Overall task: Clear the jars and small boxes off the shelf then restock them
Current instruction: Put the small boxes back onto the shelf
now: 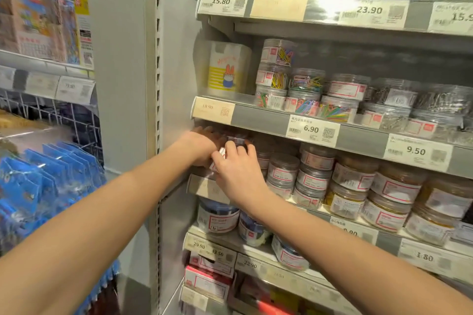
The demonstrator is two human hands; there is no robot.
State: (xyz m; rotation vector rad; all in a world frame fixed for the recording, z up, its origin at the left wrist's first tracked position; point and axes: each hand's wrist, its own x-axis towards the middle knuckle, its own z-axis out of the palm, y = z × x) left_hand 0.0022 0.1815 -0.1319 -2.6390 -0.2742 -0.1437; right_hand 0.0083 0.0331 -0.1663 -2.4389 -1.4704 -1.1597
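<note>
Nearest you, your right hand (pixel 239 176) is up at the left end of the shelf (pixel 204 188), its fingers curled over the top of a small clear container (pixel 231 141) with a red-and-white label. It is grasping that. Whether this is a jar or a box is too blurred to tell.

Just beyond and to the left of it, your left hand (pixel 202 147) reaches deeper into the same corner, touching or nearly touching the container from the other side. Its fingertips are lost in the shade under the shelf above, so I cannot tell whether it grips or only steadies.

Right of your right hand, stacked jars (pixel 282 170) stand close by, and farther along the row the shelf is full. Above your hands, the next shelf up holds jars of coloured clips (pixel 304 82).

With so much stock in place, this looks like the clearing step barely begun, though a last item going back would look the same.

Either way, the next move calls for a firm two-handed hold. Take a level path through the gap, under the upper shelf's edge and clear of the stack beside your right hand — a nudge there could topple it.
</note>
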